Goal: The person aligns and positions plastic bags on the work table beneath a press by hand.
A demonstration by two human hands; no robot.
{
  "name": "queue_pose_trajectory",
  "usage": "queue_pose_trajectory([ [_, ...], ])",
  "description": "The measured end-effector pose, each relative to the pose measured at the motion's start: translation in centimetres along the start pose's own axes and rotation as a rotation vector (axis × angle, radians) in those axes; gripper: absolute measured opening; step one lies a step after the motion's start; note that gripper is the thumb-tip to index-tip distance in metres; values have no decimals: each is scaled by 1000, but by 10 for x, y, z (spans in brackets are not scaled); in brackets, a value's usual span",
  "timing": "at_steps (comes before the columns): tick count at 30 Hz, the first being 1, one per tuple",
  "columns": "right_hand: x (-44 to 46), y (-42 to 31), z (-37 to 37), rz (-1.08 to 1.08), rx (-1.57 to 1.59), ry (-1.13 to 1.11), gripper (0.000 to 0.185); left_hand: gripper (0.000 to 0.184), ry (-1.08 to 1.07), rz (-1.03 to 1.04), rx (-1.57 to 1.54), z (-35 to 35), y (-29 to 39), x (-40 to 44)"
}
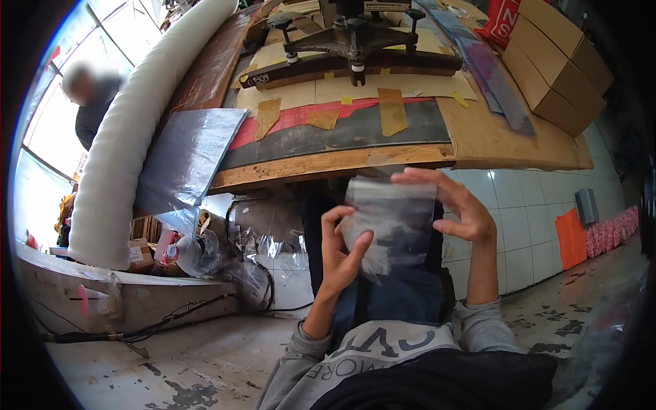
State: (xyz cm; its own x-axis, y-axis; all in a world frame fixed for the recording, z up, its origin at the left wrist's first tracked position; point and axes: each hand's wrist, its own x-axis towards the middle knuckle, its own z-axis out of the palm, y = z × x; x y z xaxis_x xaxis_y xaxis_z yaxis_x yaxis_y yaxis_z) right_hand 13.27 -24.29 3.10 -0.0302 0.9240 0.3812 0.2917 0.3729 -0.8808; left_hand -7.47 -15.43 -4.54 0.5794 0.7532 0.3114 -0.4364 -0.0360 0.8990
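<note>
A stack of clear plastic bags or sheets [393, 225] is held above my lap, in front of the table's near edge. My left hand [339, 254] grips its left side, with the thumb lying over the front. At the upper right, my right hand [461, 208] curves around the corner, fingers along the top edge and thumb by the right edge. The stack is see-through and slightly blurred, so I cannot tell how many pieces it contains. Some of my fingertips are hard to make out against it.
Ahead is a worktable with a wooden edge [328, 164] and a black metal press [355, 44]. A white foam roll [126, 150] and plastic sheet [195, 154] are at left. Cardboard boxes [557, 68] stand right. A person [96, 102] is at far left.
</note>
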Motion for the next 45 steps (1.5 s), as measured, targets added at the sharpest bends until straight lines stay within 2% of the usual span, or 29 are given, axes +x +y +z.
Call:
queue_pose_trajectory([
  [3, -13, 20, 10, 183, 92, -86, 68, 51, 103, -126, -78, 4, 12, 9],
  [4, -16, 31, 16, 340, 189, -11, 66, 54, 145, -128, -86, 8, 12, 14],
  [7, -12, 54, 43, 215, 264, 200, 64, 54, 206, -263, -94, 10, 5, 23],
  [8, -10, 55, 54, 153, 259, 319, 47, 52, 223, -276, -61, 10, 2, 25],
  [11, -15, 58, 69, 352, 422, 546, 30, 57, 161, -397, -215, 3, 1, 28],
  [12, -16, 59, 69, 321, 414, 612, 26, 75, 34, -350, -380, 1, 2, 27],
  [14, -18, 62, 70, 257, 401, 740, 21, 88, -163, -255, -403, 0, -2, 26],
  [16, -17, 55, 68, 283, 351, 785, 22, 107, -335, -163, -336, -4, -8, 25],
  [18, -21, 52, 63, 340, 269, 777, 24, 106, -318, -131, -206, -1, -12, 25],
  [21, -16, 46, 61, 236, -11, 840, 26, 102, -231, -134, -195, 6, -2, 27],
  [24, -11, 27, 39, -176, -266, 919, 31, 96, -240, -122, -156, 5, 2, 38],
  [27, -9, -20, 15, -157, -533, 314, 40, 93, -255, -80, -78, 5, 4, 42],
  [28, -5, -25, 19, -90, -673, 230, 43, 92, -255, -58, -56, 5, 4, 44],
  [31, -3, -9, 13, -59, -750, 50, 40, 92, -280, -105, -119, 3, 12, 42],
  [34, -5, -9, 25, -6, -660, 134, 29, 93, -257, -12, -34, 0, 6, 39],
  [39, -6, -8, 28, 34, -692, 215, 18, 95, -252, -188, -211, 5, 20, 30],
  [41, 1, -12, 21, 46, -709, 265, 12, 95, -249, -186, -225, 5, 18, 29],
  [43, 26, -11, 0, -39, -678, 381, 10, 94, -249, -129, -196, 8, 16, 25],
  [45, 66, -17, -17, 55, -612, 533, 13, 85, -227, -138, -235, 13, 14, 19],
])
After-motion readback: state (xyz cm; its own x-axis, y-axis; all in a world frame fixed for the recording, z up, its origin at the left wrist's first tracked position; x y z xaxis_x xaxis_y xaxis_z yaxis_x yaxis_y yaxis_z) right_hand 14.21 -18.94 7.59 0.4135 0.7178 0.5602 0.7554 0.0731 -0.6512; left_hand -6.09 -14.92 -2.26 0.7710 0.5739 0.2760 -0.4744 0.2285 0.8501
